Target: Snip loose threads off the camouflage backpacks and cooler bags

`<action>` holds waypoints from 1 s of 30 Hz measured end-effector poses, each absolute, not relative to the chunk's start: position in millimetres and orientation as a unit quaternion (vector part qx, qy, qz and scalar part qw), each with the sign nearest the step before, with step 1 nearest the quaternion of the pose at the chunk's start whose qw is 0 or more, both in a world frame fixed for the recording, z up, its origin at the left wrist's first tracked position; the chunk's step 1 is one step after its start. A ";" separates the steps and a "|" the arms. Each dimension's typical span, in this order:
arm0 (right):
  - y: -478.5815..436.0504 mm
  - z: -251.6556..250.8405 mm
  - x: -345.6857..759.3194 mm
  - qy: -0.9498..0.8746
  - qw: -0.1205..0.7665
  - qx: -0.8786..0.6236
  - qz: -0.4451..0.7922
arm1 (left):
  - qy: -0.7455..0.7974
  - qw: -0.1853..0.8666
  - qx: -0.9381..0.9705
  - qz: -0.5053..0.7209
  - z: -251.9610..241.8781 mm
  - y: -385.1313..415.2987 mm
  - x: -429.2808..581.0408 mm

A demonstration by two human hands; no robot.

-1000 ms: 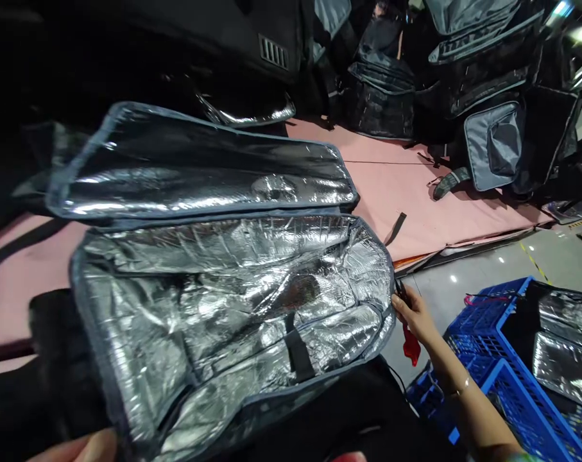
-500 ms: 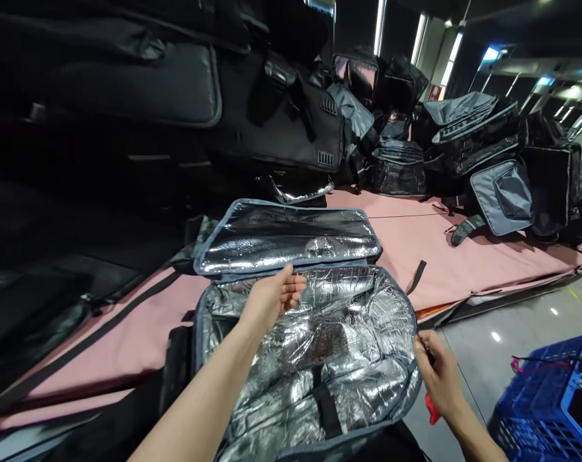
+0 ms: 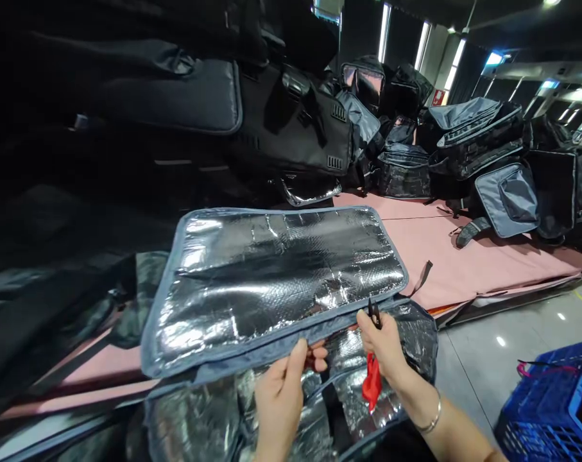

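An insulated bag [image 3: 358, 378] with crinkled silver lining lies open before me. Its lid [image 3: 281, 256], silver inside with a grey-blue bound edge, is folded back. My left hand [image 3: 283, 391] pinches the grey fabric seam [image 3: 252, 353] between lid and body, thumb on top and fingers curled beneath. Held in my right hand [image 3: 384, 343] are small black thread snips [image 3: 374, 314], points up beside the seam. A red strip of cloth [image 3: 371, 382] hangs from that hand. Whether the snips' blades are apart I cannot tell. A black strap [image 3: 333, 407] crosses the lining.
A pink-covered table [image 3: 445, 256] runs back to the right. Dark bags [image 3: 295, 141] are piled at the left, and more bags [image 3: 483, 138] stand along the table's far side. On the floor at the lower right is a blue plastic crate [image 3: 536, 398].
My left hand has gone from above the bag's inside to the seam. My right hand has moved left from the bag's right rim to the seam, bringing the snips. The lid appears larger and nearer.
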State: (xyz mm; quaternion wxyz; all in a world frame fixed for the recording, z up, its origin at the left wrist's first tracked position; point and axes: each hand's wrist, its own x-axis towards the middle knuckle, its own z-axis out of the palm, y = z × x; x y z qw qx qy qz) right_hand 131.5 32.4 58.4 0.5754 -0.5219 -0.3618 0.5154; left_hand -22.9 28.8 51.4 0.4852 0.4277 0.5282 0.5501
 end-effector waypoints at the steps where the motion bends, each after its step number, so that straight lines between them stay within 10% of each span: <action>1: 32.3 56.0 129.2 -0.342 0.586 -0.503 0.535 | 0.528 0.479 0.425 0.558 48.7 24.2 -21.7; 30: -8.3 101.8 136.3 -0.683 0.303 -0.643 0.165 | 0.563 0.419 0.457 0.547 49.5 29.8 -15.2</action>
